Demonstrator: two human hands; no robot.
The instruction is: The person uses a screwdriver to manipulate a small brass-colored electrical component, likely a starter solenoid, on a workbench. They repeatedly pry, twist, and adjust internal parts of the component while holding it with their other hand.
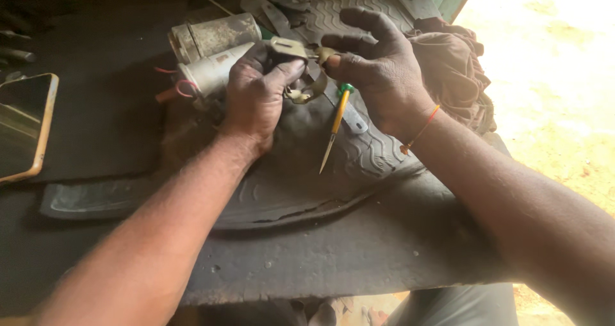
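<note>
While my left hand (pixel 256 95) clamps the bracket (pixel 289 47) steady at frame centre, right hand (pixel 378 69) pinches its brass end (pixel 325 55); screwdriver (pixel 336 126) lies below on the bench (pixel 359 249).

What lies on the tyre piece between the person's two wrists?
In the head view, a yellow-handled screwdriver with a green cap lies on the tyre piece, between the left hand and right hand, tip pointing toward the person.

Dark workbench (pixel 359 249) carries a tyre piece (pixel 288 185) (ribbed) and a phone (pixel 25 124).
</note>
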